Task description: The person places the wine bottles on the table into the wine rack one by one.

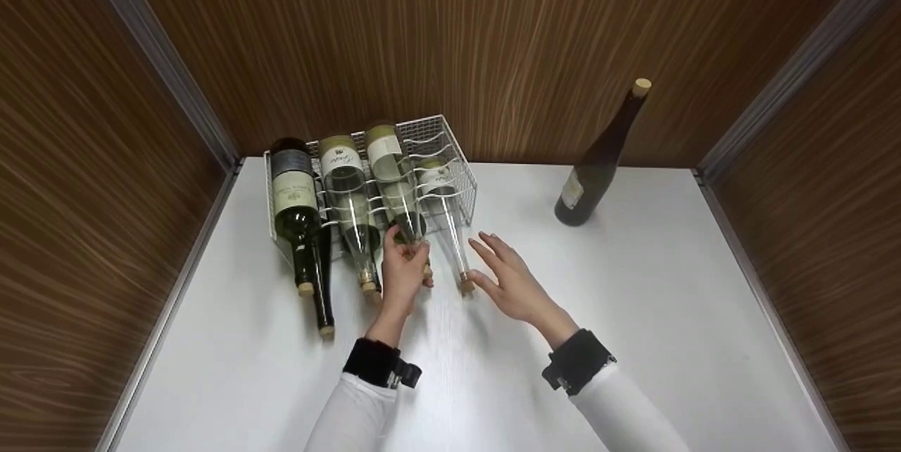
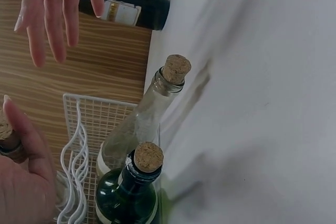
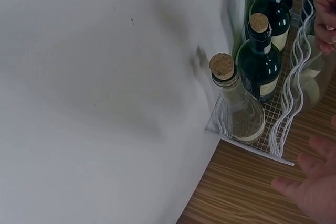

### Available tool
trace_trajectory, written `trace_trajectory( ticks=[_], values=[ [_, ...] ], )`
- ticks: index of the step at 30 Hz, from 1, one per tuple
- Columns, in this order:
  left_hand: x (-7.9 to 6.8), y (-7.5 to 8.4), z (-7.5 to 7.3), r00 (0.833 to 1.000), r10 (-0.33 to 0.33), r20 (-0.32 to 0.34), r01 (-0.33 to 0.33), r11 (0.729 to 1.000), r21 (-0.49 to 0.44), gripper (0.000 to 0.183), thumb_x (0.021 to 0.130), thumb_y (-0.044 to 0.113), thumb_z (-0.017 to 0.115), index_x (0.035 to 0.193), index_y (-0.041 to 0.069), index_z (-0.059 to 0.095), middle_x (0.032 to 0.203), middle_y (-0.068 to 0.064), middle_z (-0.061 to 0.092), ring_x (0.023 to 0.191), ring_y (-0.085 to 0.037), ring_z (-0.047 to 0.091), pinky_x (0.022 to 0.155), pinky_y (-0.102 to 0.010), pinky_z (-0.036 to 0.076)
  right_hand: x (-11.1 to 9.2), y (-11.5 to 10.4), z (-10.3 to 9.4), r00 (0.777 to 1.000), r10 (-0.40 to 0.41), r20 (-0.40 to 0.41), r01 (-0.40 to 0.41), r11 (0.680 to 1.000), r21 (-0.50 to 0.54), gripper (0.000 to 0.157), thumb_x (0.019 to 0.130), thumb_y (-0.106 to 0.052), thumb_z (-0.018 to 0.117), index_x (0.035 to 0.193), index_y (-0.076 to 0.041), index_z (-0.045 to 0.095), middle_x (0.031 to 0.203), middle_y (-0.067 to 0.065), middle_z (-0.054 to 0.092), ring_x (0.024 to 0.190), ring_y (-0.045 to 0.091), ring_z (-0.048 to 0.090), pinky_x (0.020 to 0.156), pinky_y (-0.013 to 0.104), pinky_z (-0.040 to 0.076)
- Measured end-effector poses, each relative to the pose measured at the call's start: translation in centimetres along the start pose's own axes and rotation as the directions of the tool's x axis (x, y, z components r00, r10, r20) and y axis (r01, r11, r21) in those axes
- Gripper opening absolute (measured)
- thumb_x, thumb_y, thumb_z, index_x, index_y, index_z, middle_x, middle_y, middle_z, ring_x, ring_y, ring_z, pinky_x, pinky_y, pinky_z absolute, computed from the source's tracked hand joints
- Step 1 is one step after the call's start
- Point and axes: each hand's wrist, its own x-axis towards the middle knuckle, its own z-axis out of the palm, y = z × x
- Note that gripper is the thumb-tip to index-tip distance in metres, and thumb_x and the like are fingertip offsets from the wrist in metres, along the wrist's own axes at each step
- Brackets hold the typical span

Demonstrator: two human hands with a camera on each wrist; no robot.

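Note:
My left hand [image 1: 402,270] grips the neck of a clear corked wine bottle [image 1: 386,160] lying on the upper level of a white wire rack [image 1: 461,169]. In the left wrist view, that bottle's cork [image 2: 5,132] shows beside my thumb. My right hand [image 1: 517,290] has its fingers spread and holds nothing. It is beside the cork [image 1: 466,286] of another clear bottle [image 1: 450,227], which lies lower at the rack's right end. The right wrist view shows this lower clear bottle [image 3: 242,111] beside a green bottle [image 3: 260,61].
More corked bottles lie in the rack, among them a dark green one [image 1: 294,188] and a clear one [image 1: 347,191] to the left. A dark bottle [image 1: 598,174] stands upright at the back right of the white table [image 1: 669,311]. Wood-grain panels [image 1: 521,51] enclose three sides.

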Motion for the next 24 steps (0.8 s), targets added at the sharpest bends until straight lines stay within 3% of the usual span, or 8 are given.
trace_trajectory(
  ticks=[4, 6, 10, 12, 15, 20, 24],
  values=[
    [0.15, 0.01, 0.24, 1.0, 0.021, -0.023, -0.019, 0.996, 0.089, 0.07, 0.092, 0.01, 0.062, 0.15, 0.005, 0.023, 0.085, -0.007, 0.054, 0.044, -0.012, 0.048, 0.037, -0.025, 0.045, -0.11, 0.07, -0.01, 1.0, -0.002, -0.002, 0.002, 1.0, 0.003, 0.06, 0.102, -0.04, 0.051, 0.152, -0.011, 0.037, 0.156, 0.018, 0.028, 0.144, 0.037, 0.022, 0.114, 0.055, 0.02],
    [0.2, 0.07, 0.34, 1.0, 0.006, -0.019, -0.004, 0.997, 0.082, 0.07, 0.093, 0.013, 0.061, 0.149, 0.006, 0.021, 0.083, -0.007, 0.051, 0.044, -0.012, 0.048, 0.038, -0.025, 0.045, -0.14, 0.06, -0.05, 1.0, -0.002, 0.001, 0.002, 1.0, 0.003, 0.06, 0.102, -0.041, 0.051, 0.152, -0.011, 0.037, 0.157, 0.017, 0.028, 0.144, 0.036, 0.022, 0.114, 0.054, 0.02],
    [0.17, 0.15, 0.21, 0.995, -0.068, 0.07, 0.075, 0.992, -0.104, 0.069, 0.099, 0.017, 0.049, 0.154, 0.012, 0.008, 0.095, -0.01, 0.05, 0.055, -0.015, 0.057, 0.044, -0.026, 0.05, -0.2, 0.11, -0.12, 1.0, -0.001, 0.001, 0.001, 1.0, 0.007, 0.06, 0.102, -0.041, 0.05, 0.152, -0.011, 0.036, 0.157, 0.017, 0.028, 0.144, 0.037, 0.022, 0.114, 0.054, 0.021],
    [0.1, 0.08, -0.02, 0.988, -0.086, 0.129, 0.114, 0.967, -0.23, 0.068, 0.101, 0.016, 0.042, 0.156, 0.015, 0.001, 0.104, -0.013, 0.05, 0.063, -0.018, 0.063, 0.047, -0.028, 0.053, -0.24, 0.16, -0.17, 1.0, 0.004, 0.001, -0.004, 1.0, 0.016, 0.06, 0.102, -0.04, 0.05, 0.153, -0.011, 0.036, 0.157, 0.017, 0.027, 0.144, 0.037, 0.021, 0.114, 0.054, 0.021],
    [-0.07, -0.06, -0.34, 0.98, -0.053, 0.193, 0.12, 0.928, -0.353, 0.067, 0.103, 0.012, 0.035, 0.157, 0.016, -0.005, 0.11, -0.017, 0.051, 0.071, -0.021, 0.066, 0.05, -0.028, 0.054, -0.31, 0.22, -0.26, 1.0, 0.007, -0.002, -0.007, 1.0, 0.028, 0.059, 0.103, -0.04, 0.051, 0.153, -0.012, 0.036, 0.157, 0.017, 0.028, 0.145, 0.036, 0.021, 0.114, 0.054, 0.021],
    [-0.28, -0.31, -0.4, 0.979, 0.019, 0.201, 0.064, 0.915, -0.399, 0.066, 0.106, 0.01, 0.039, 0.157, 0.016, -0.002, 0.107, -0.016, 0.051, 0.068, -0.019, 0.065, 0.055, -0.032, 0.057, -0.4, 0.37, -0.22, 1.0, -0.007, -0.012, 0.008, 0.999, 0.032, 0.059, 0.103, -0.038, 0.051, 0.152, -0.011, 0.036, 0.156, 0.018, 0.028, 0.144, 0.037, 0.022, 0.114, 0.054, 0.022],
    [-0.27, -0.6, -0.29, 0.983, 0.057, 0.173, 0.013, 0.926, -0.378, 0.073, 0.103, 0.008, 0.05, 0.158, 0.02, 0.003, 0.101, -0.015, 0.049, 0.065, -0.019, 0.063, 0.057, -0.038, 0.059, -0.44, 0.48, -0.12, 0.999, -0.028, -0.024, 0.028, 0.999, 0.029, 0.058, 0.103, -0.037, 0.052, 0.152, -0.01, 0.037, 0.156, 0.019, 0.029, 0.143, 0.039, 0.023, 0.114, 0.054, 0.022]
  ],
)
